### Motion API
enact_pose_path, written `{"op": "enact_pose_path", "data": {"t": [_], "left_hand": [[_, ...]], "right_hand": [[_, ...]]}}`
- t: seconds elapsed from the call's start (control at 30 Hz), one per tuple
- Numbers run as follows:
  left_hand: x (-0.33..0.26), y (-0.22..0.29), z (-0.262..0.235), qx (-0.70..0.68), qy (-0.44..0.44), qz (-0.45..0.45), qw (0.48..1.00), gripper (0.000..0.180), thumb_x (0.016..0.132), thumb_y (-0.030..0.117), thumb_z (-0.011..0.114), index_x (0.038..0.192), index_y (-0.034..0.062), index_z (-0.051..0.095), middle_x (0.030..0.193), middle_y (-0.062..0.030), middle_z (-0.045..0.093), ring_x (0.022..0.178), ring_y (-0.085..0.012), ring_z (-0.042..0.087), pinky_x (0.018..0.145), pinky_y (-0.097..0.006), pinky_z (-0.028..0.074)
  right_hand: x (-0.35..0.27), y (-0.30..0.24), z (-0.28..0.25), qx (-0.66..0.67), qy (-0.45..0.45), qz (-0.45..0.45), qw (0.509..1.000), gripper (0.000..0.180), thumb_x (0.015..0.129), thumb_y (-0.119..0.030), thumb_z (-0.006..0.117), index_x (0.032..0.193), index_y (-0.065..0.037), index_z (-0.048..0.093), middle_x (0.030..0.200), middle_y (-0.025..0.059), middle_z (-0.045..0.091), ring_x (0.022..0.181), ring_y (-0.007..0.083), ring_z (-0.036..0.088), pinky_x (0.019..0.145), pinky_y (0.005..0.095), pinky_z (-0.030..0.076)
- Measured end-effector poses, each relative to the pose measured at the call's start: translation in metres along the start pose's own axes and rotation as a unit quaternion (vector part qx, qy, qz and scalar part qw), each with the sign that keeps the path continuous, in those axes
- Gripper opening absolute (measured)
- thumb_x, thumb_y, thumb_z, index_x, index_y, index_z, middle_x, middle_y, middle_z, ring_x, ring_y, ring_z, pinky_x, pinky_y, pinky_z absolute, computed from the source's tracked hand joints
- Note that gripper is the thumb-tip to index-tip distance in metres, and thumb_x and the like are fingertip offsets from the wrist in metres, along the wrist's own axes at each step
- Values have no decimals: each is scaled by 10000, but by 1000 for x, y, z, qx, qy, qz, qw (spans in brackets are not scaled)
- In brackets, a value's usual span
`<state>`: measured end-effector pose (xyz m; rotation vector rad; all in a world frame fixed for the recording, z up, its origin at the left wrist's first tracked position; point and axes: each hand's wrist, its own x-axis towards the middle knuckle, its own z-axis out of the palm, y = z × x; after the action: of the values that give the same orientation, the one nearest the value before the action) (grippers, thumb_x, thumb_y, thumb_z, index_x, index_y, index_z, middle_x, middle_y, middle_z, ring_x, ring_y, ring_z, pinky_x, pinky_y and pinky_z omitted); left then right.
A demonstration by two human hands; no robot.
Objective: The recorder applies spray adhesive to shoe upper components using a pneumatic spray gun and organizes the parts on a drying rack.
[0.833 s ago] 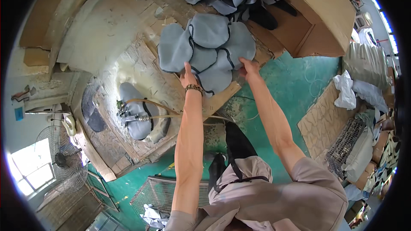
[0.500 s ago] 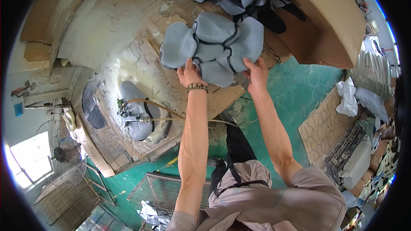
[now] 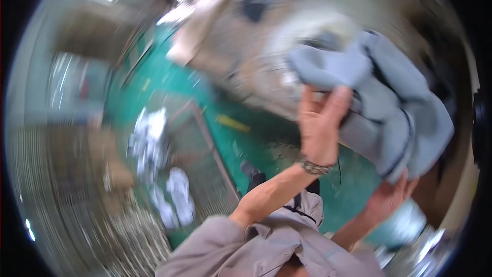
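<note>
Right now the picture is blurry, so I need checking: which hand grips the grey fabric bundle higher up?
The left hand, wearing a bracelet, grips the grey fabric bundle higher; the right hand supports its bottom edge.

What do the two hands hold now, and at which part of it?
Both hold a grey fabric piece with dark seams: the left hand at its left edge, the right hand at its lower edge.

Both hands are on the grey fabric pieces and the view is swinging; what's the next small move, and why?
Probably keep both grips and steady the bundle before carrying on. The left hand clutches the upper edge of the grey fabric pieces, the right hand supports them from below, and they hang off any surface while the picture is blurred.
</note>
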<state>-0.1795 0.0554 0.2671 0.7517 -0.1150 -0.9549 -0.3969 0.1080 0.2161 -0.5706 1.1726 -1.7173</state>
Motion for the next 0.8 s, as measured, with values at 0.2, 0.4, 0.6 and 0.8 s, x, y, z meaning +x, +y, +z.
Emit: {"op": "enact_pose_path", "data": {"t": [0.2, 0.4, 0.6, 0.8], "left_hand": [[-103, 205, -101, -78, 141, 233, 959, 364, 996, 34, 707, 1321, 76, 549, 1173, -40, 711, 1007, -71, 651, 882, -229, 523], [-244, 411, -236, -101, 304, 487, 812, 436, 977, -14, 709, 1368, 52, 527, 1183, -54, 708, 1036, -91, 660, 937, -250, 521], [-370, 493, -473, -99, 514, 546, 654, 475, 977, 9, 713, 1402, 56, 504, 1126, -20, 702, 949, -64, 629, 779, -218, 473], [-417, 411, -729, -269, 690, 403, 539, 445, 982, 287, 742, 1360, 230, 515, 1104, -4, 638, 892, -176, 631, 743, -429, 536]], "right_hand": [[-128, -48, 130, -41, -326, 111, 938, 477, 1024, -90, 640, 1471, 3, 501, 1464, 153, 572, 1325, 276, 552, 1141, 446, 404], [-365, -31, 237, -46, -582, 262, 768, 375, 1020, -47, 633, 1388, -75, 571, 1356, 122, 648, 1222, 238, 634, 1076, 426, 485], [-655, 119, 250, -74, -708, 360, 604, 274, 978, 7, 653, 1241, -62, 617, 1208, 63, 685, 1111, 178, 659, 1003, 360, 512], [-837, 357, 175, -346, -762, 297, 459, 432, 942, -280, 784, 1268, -36, 640, 1129, 27, 684, 991, 133, 648, 848, 312, 514]]}}
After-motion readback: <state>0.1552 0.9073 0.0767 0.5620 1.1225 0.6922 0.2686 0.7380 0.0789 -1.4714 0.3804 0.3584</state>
